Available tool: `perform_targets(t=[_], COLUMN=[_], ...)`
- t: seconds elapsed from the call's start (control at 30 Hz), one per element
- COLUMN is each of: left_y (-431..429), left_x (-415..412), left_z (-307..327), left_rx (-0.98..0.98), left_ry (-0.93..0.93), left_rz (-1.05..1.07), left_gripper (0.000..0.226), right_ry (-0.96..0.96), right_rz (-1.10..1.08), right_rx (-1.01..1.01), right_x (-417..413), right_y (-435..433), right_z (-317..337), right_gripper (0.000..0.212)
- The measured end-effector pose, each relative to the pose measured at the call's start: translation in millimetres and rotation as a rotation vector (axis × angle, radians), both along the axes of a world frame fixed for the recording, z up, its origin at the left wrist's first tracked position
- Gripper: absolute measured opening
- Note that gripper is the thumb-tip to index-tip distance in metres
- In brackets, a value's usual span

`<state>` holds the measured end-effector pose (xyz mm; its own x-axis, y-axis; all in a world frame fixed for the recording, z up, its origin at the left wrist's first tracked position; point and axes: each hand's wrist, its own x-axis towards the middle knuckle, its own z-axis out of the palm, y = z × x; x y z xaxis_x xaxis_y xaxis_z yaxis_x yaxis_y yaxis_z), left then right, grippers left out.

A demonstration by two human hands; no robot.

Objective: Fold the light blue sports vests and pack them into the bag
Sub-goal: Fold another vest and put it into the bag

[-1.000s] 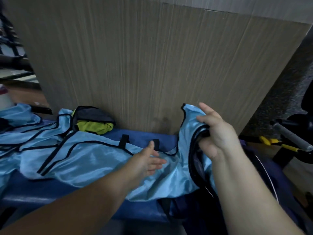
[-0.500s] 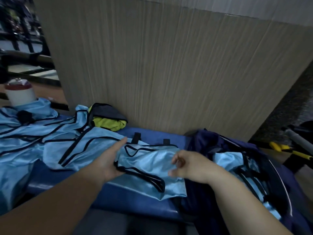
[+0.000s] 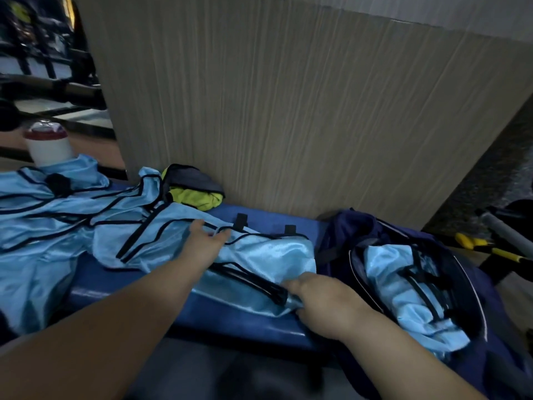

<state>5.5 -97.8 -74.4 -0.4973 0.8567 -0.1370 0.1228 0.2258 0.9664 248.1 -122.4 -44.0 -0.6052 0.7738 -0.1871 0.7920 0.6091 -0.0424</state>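
Right hand [image 3: 323, 298] grips the near hem of the next vest [image 3: 268, 255] on the desk [image 3: 245, 321]; left hand [image 3: 206, 243] lies flat on its far edge, fingers straight. A second ago the right hand was tucking a vest into the bag [image 3: 354, 226]. That packed vest [image 3: 403, 278] now lies inside, at 3 o'clock, so folding restarts. An unfolded pile [image 3: 43, 226] waits at 9 o'clock.

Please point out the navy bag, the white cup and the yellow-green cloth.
navy bag [image 3: 344, 225]: head view, its dark far wall.
white cup [image 3: 49, 153]: head view, its white side wall.
yellow-green cloth [image 3: 196, 199]: head view, its bright middle.
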Motion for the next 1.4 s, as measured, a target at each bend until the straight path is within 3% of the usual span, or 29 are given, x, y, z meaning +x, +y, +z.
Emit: perform_targets(t=[0.1,0.17,0.27,0.37,0.5,0.57,0.67,0.77,0.93,1.07,1.17,1.27,1.4], left_y=[-5,-7,-4,4,11,16,16,15,18,13,2,-5,-12], left_x=[2,3,0,-9,-16,-17,-18,-24,-27,-11,14,34,52], left_z=[-4,-6,-12,-17,-13,-9,-4,-4,-15,-12,-9,-23,-40], left_rx=[0.012,-0.011,-0.115,-0.142,-0.06,0.003,0.055,0.041,0.039,0.091,0.265,0.34,0.226], left_ry=[0.211,0.406,0.592,0.63,0.468,0.373,0.29,0.352,0.42,0.86,0.879,0.902,0.987], left_rz=[-0.115,-0.233,-0.341,-0.331,-0.265,-0.246,-0.224,-0.19,-0.181,-0.17,-0.401,-0.604,-0.815], left_gripper=[0.091,0.103,0.113,0.086,0.03,0.014,0.01,0.01,0.011,0.04,0.028,0.016,0.044], right_ry=[0.077,0.225,0.426,0.474,0.418,0.416,0.458,0.617,0.581,0.513,0.639,0.537,0.331], right_rz=[-0.022,-0.11,-0.254,-0.423,-0.601,-0.637,-0.609,-0.518,-0.382,-0.321,-0.283,-0.252,-0.251], right_rx=[-0.208,-0.268,-0.024,0.114,0.031,-0.04,-0.169,-0.335,-0.329,-0.07,0.037,0.066,0.052], right_x=[-3,-6,-8,-8,-8,-10,-11,-2,10,7,0,-4,-5], right_y=[0,5,22,41,64,75,88,96,103,111,107,107,110], right_z=[5,10,8,1,-9,-14,-13,-4,3,-2,0,-4,-8], right_gripper=[0.065,0.057,0.027,0.029,0.043,0.046,0.041,0.025,0.033,0.022,0.028,0.03,0.013])
